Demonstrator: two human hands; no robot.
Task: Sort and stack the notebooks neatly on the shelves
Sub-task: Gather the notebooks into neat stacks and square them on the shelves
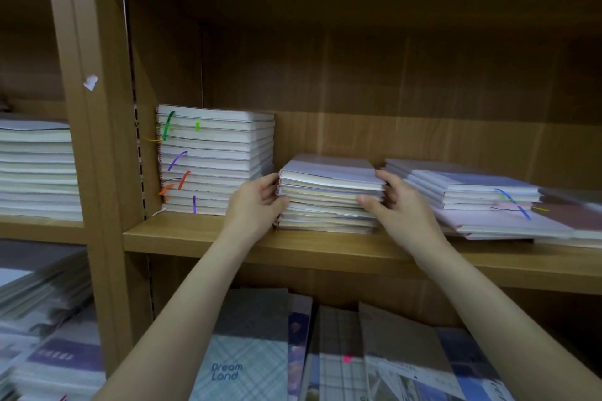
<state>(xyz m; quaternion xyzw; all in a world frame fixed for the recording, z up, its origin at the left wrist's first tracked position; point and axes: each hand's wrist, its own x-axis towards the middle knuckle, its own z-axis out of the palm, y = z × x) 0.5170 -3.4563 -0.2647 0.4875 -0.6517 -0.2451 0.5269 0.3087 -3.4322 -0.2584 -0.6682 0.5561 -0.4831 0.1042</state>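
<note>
A wooden shelving unit (107, 172) fills the view, its middle shelf board (325, 244) running from nine o'clock to three o'clock. At ten o'clock on that board stands the tall stack of notebooks (216, 161), page edges forward, with coloured ribbon markers hanging from the left side. Left of the upright, at nine o'clock, another tall pile (37, 169) sits in the neighbouring bay. At three o'clock lies a lower, spread stack (469, 195), its bottom books fanned out toward the shelf's front edge. At the centre rests the middle stack of notebooks (329, 195), standing on the board between the tall stack and the spread one, its layers slightly uneven. A person's bare forearms reach up from six o'clock. The left hand (257, 202) holds the middle stack's left side, thumb curled against the front edges and fingers behind. The right hand (400, 202) grips the right side, thumb pressed on the front edges, fingers curled round the corner. Below, at six o'clock, upright notebooks show, among them a plaid cover reading "Dream Land" (244, 371).
</note>
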